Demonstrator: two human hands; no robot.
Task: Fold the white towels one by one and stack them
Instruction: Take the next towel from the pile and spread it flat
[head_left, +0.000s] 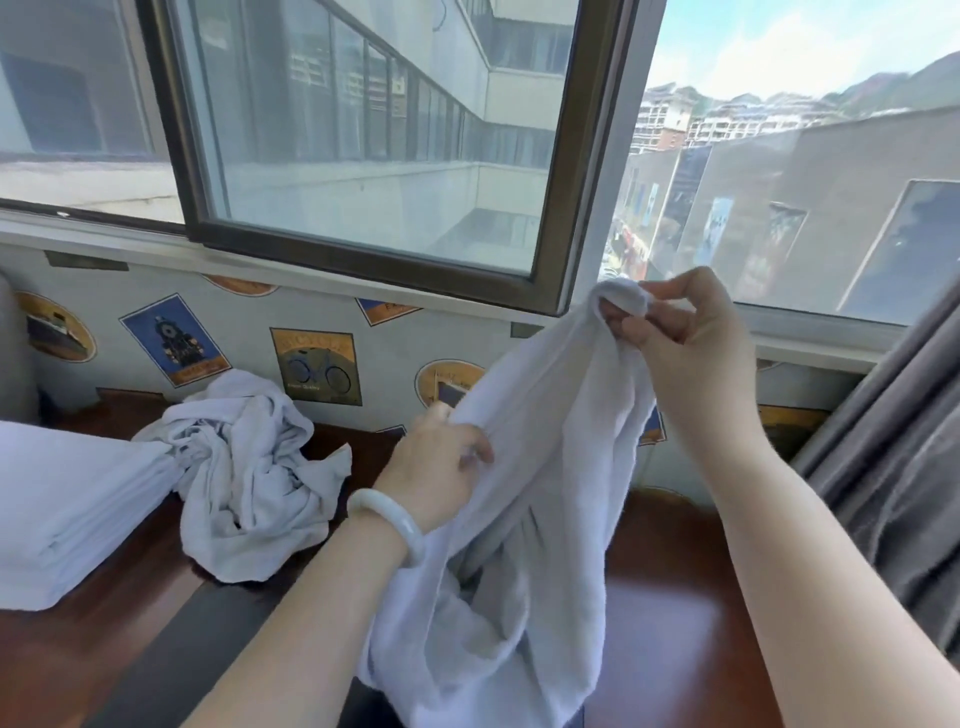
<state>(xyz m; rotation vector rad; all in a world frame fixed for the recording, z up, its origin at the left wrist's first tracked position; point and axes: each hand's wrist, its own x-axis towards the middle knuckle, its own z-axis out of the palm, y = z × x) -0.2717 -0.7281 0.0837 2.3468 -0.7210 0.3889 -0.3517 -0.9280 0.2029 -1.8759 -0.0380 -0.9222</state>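
Mid-task. A folded stack (67, 509) sits at the left of the surface (670, 597). The crumpled pile (249, 478) touching it is not yet folded. I hold one towel (545, 467) aloft, unfolded: right hand (691, 332) pinching a top corner, left hand (441, 457) gripping an edge lower down. Several towels remain, I judge.

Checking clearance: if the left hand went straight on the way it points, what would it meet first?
The left hand would first meet the white towel it grips, which hangs from the right hand; behind that probably the wall, depth unclear.
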